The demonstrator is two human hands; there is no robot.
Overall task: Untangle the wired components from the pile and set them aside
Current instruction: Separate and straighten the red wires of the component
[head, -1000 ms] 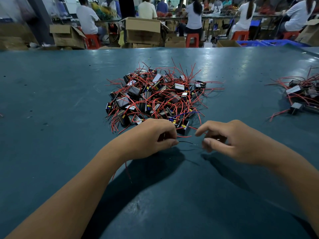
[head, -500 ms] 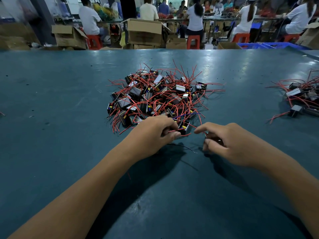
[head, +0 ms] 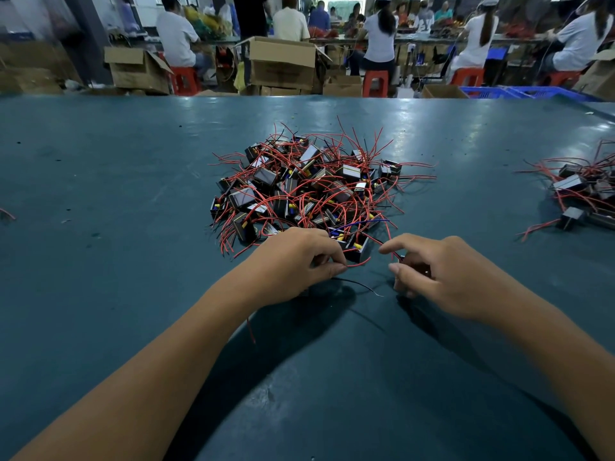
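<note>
A tangled pile of small black components with red wires [head: 306, 188] lies in the middle of the teal table [head: 100, 194]. At the pile's near edge my left hand [head: 296, 264] is curled and pinches a red wire, with a component mostly hidden under its fingers; a thin black wire [head: 356, 285] trails out to the right below it. Just right of that, my right hand [head: 442, 277] curls round a small black component [head: 414, 266], whose red wire runs up past the forefinger. One black component [head: 356, 249] sits between the hands.
A second, smaller heap of wired components [head: 585, 194] lies at the table's right edge. A stray red wire [head: 6, 212] shows at the left edge. Beyond the far edge are cardboard boxes [head: 283, 64], red stools and seated people at benches.
Both hands shifted slightly toward the pile's near edge. The left hand's pinch moved to a red wire, and the black wire now droops onto the table.
</note>
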